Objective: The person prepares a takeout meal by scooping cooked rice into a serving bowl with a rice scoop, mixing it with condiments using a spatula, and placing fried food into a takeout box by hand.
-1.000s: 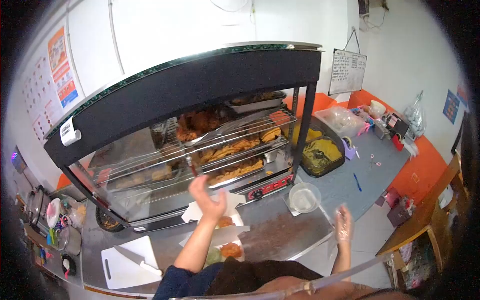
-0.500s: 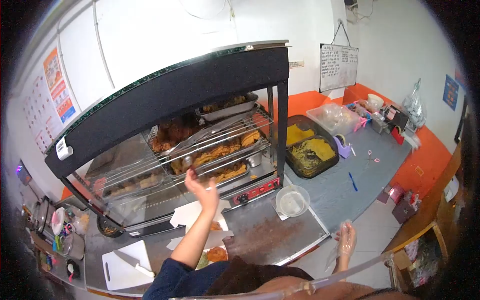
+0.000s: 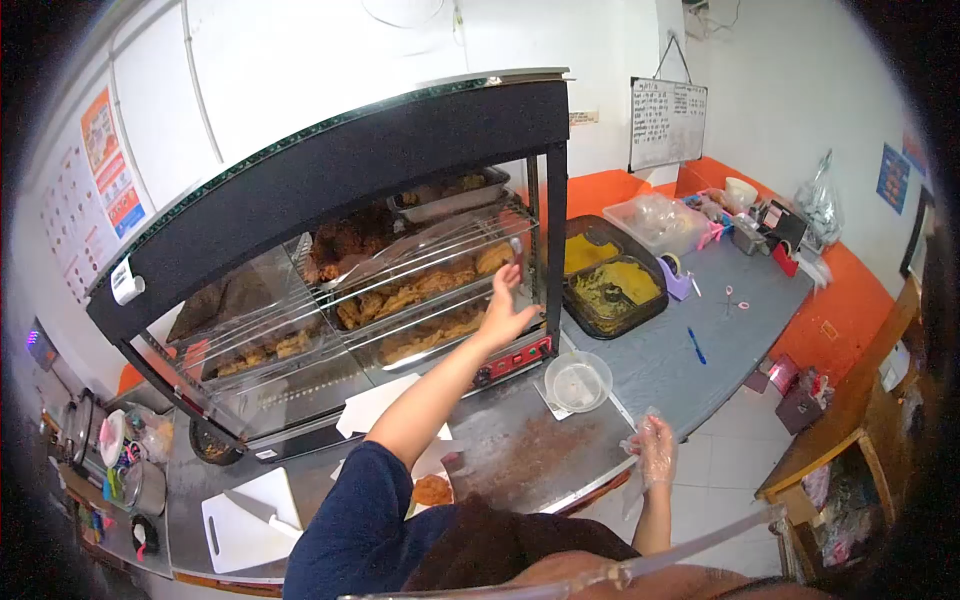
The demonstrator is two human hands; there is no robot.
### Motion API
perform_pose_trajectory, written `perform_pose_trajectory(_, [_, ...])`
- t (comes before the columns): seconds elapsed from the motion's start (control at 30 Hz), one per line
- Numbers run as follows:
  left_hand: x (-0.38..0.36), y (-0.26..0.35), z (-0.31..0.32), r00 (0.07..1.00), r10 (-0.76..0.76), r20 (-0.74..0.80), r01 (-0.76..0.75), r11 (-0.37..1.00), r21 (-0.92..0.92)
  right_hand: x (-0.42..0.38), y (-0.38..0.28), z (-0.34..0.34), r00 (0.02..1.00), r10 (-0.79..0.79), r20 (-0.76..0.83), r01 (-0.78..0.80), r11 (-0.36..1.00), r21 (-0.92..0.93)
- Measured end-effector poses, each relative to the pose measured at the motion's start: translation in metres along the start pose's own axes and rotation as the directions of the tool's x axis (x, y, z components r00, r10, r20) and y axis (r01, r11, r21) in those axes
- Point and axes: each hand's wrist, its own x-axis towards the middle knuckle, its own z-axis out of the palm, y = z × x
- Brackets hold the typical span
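My left hand [image 3: 507, 315] is bare and reaches up to the right part of the glass-fronted food warmer [image 3: 330, 190]. Its thumb stands apart from the fingers, whose tips are right at a small silvery piece [image 3: 516, 246] on the front. Behind the glass, trays of fried chicken [image 3: 415, 300] sit on and below a wire rack. My right hand [image 3: 655, 452], in a clear plastic glove, hovers beyond the counter's right edge, fingers loosely bent and holding nothing. Under my left arm lies an open white paper box [image 3: 375, 405], partly hidden, with a fried piece [image 3: 432, 490] nearby.
A round clear plastic tub [image 3: 578, 382] stands near the counter edge. On the grey side table are a black tray of yellow food [image 3: 615, 290], a tape dispenser [image 3: 677, 278], a blue pen [image 3: 697, 345] and scissors [image 3: 736, 297]. A knife [image 3: 262, 510] rests on a white cutting board [image 3: 232, 545].
My left hand has moved right along the warmer's front, and the food behind the left glass shows more clearly. My right hand has shifted slightly left and up.
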Motion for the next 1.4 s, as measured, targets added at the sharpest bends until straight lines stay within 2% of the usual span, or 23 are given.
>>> perform_pose_trajectory(0.07, [0.010,-0.011,0.008,0.985,-0.020,0.174,0.063,0.968,-0.245,-0.007,-0.005,0.005,0.998,0.042,0.037,-0.042,0.999,0.003])
perform_pose_trajectory(0.17, [0.023,-0.003,0.001,0.883,-0.072,0.463,0.157,0.977,-0.147,-0.011,-0.009,0.019,0.995,0.044,0.087,-0.046,0.999,0.026])
perform_pose_trajectory(0.23, [0.019,0.014,-0.008,0.881,-0.077,0.466,0.151,0.981,-0.122,-0.010,-0.008,0.030,0.990,0.063,0.130,-0.071,0.996,0.055])
perform_pose_trajectory(0.3, [0.006,0.043,-0.022,0.868,-0.071,0.492,-0.015,0.986,0.167,-0.004,0.000,0.046,0.996,-0.092,-0.018,0.093,0.988,0.122])
perform_pose_trajectory(0.4, [-0.081,0.094,-0.019,0.846,0.220,0.487,-0.222,0.974,-0.054,0.006,-0.010,0.086,0.922,-0.273,-0.275,0.296,0.954,0.044])
perform_pose_trajectory(0.47, [-0.144,0.125,-0.013,0.877,0.231,0.421,-0.283,0.957,0.065,0.002,-0.027,0.120,0.841,-0.366,-0.399,0.363,0.928,-0.085])
perform_pose_trajectory(0.57, [-0.201,0.096,-0.015,0.972,0.230,0.041,-0.233,0.948,0.218,-0.028,-0.042,0.177,0.879,-0.423,-0.220,0.413,0.906,-0.091])
perform_pose_trajectory(0.63, [-0.206,0.088,-0.031,0.934,-0.024,-0.357,-0.009,0.996,-0.092,-0.067,-0.040,0.218,0.928,-0.372,-0.001,0.369,0.921,0.122])
perform_pose_trajectory(0.7, [-0.213,0.082,-0.073,0.860,-0.172,-0.481,0.204,0.979,0.014,-0.118,-0.044,0.245,0.787,-0.521,0.330,0.584,0.802,-0.128])
perform_pose_trajectory(0.77, [-0.235,0.071,-0.118,0.820,-0.064,-0.569,0.206,0.960,0.188,-0.151,0.006,0.274,0.686,-0.508,0.521,0.509,0.847,0.154])
perform_pose_trajectory(0.83, [-0.264,0.083,-0.161,0.812,0.053,-0.581,0.241,0.876,0.418,-0.163,-0.026,0.272,0.532,-0.042,0.845,0.383,0.903,-0.196])
perform_pose_trajectory(0.87, [-0.280,0.091,-0.180,0.806,0.000,-0.592,0.312,0.849,0.426,-0.170,-0.029,0.272,0.509,-0.046,0.859,0.392,0.901,-0.184])
perform_pose_trajectory(0.9, [-0.300,0.097,-0.198,0.798,-0.052,-0.601,0.381,0.816,0.434,-0.181,-0.026,0.268,0.229,-0.103,0.968,0.585,0.809,-0.053])
perform_pose_trajectory(0.93, [-0.320,0.091,-0.216,0.692,-0.107,-0.714,0.470,0.818,0.333,-0.189,-0.022,0.266,-0.073,-0.111,0.991,0.713,0.689,0.130])
perform_pose_trajectory(1.0, [-0.364,0.069,-0.273,0.401,-0.207,-0.892,0.621,0.778,0.099,-0.188,-0.006,0.264,-0.100,-0.258,0.961,0.579,0.770,0.267])
perform_pose_trajectory(1.03, [-0.391,0.059,-0.312,0.216,-0.244,-0.946,0.674,0.738,-0.036,-0.187,0.002,0.262,-0.082,-0.385,0.919,0.436,0.815,0.381])
perform_pose_trajectory(1.1, [-0.455,0.019,-0.392,0.126,-0.128,-0.984,0.801,0.599,0.025,-0.193,-0.001,0.250,0.592,-0.111,0.798,0.187,0.982,-0.002])
perform_pose_trajectory(1.17, [-0.481,0.004,-0.452,-0.019,-0.189,-0.982,0.805,0.580,-0.127,-0.163,0.057,0.236,0.715,-0.436,0.547,0.694,0.534,-0.482])
perform_pose_trajectory(1.27, [-0.494,-0.040,-0.522,-0.119,-0.292,-0.949,0.898,0.377,-0.229,-0.143,0.125,0.231,0.896,-0.239,0.373,0.442,0.549,-0.710])
perform_pose_trajectory(1.3, [-0.477,-0.029,-0.527,-0.104,-0.294,-0.950,0.900,0.380,-0.216,-0.138,0.134,0.230,0.918,0.031,0.396,0.294,0.617,-0.730])
perform_pose_trajectory(1.33, [-0.442,-0.002,-0.524,0.026,-0.218,-0.976,0.957,0.286,-0.038,-0.138,0.139,0.230,0.864,0.298,0.406,0.133,0.642,-0.755])
perform_pose_trajectory(1.37, [-0.407,0.025,-0.524,0.168,-0.157,-0.973,0.974,0.178,0.140,-0.141,0.137,0.230,0.871,0.299,0.390,0.117,0.644,-0.756])
perform_pose_trajectory(1.4, [-0.380,0.036,-0.530,0.372,0.141,-0.918,0.859,0.323,0.397,-0.144,0.132,0.229,0.867,0.266,0.422,0.169,0.638,-0.751])
